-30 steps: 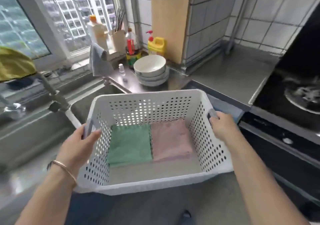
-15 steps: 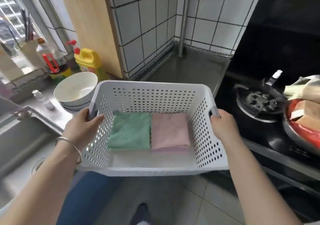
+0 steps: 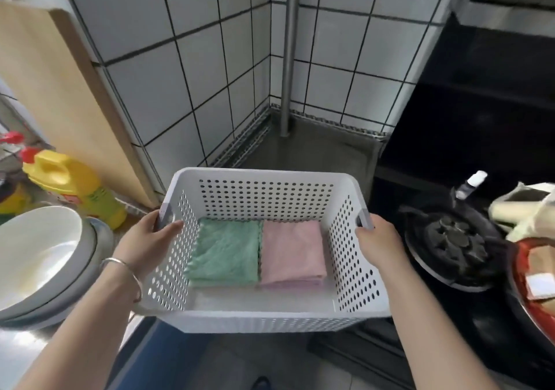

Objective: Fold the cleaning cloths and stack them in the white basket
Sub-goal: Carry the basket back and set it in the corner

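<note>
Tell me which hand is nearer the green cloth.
Left. The left hand grips the basket handle on the green cloth's side; the right hand holds the opposite handle, beyond the pink cloth.

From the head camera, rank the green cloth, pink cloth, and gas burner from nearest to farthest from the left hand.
From the left hand:
1. Green cloth, left half of the white basket.
2. Pink cloth, right half, beside the green one.
3. Gas burner, outside the basket, far right.

Two folded cloths lie side by side in the basket (image 3: 264, 319), touching, toward its far wall; the bowls (image 3: 39, 257) stand left of the basket; the burner (image 3: 453, 239) lies right of it; the bottle (image 3: 75, 188) stands behind the bowls.
</note>
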Tool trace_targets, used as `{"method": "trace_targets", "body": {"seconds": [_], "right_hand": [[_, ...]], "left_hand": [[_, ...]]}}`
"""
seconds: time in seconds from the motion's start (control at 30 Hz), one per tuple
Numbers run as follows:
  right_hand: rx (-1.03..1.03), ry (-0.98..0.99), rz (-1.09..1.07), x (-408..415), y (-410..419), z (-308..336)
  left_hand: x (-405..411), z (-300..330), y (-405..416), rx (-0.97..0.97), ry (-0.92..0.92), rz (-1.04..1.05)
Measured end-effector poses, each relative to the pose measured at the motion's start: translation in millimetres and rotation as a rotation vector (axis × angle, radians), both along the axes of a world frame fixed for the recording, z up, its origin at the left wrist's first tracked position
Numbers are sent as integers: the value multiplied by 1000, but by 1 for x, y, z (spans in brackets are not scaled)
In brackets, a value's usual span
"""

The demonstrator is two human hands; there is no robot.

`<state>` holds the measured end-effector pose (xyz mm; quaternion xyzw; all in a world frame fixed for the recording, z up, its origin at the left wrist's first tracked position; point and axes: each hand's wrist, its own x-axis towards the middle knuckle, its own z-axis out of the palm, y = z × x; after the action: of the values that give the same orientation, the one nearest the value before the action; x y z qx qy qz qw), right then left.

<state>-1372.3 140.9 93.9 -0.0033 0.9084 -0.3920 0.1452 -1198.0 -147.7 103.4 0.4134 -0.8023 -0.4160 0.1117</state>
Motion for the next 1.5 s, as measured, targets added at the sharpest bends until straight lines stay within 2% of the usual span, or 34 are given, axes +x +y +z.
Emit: {"method": "trace_targets", "body": {"seconds": [0.3,0.43,0.57,0.67,0.77,0.9,1.0,1.07,1.17,1.3,1.4,1.5], "right_hand": [[20,-39,47,-75,-30,-11],[49,-12,82,-92,-35,-18],[78,14,121,-114,-43,-19],[86,32,159,-136,-52,-17],[90,146,171,-151,-61,-8],[266,470,282,-133,-66,1],[417,500,453,-107,-69,-2],[437,494,480,-90,-71,-5],[393,469,355,-70,-75,-13],[95,304,121,-47,-86,-25],[-35,231,80,-29,-94,-31],[-76,190,101,-35,-93,-31]], "left_hand": [[-53,-8,-19,36,-59,107],[-62,-13,-24,177,13,204],[-74,-11,-21,193,13,281],[-83,-15,-21,385,60,380],[-88,-17,-22,524,85,470],[-98,-15,-12,605,167,506],[-108,-17,4,652,243,535],[-115,-18,17,671,277,564],[-126,-20,33,708,334,617],[-140,-19,54,720,390,686],[-147,-16,74,696,424,706],[-153,-16,84,733,410,709]]}}
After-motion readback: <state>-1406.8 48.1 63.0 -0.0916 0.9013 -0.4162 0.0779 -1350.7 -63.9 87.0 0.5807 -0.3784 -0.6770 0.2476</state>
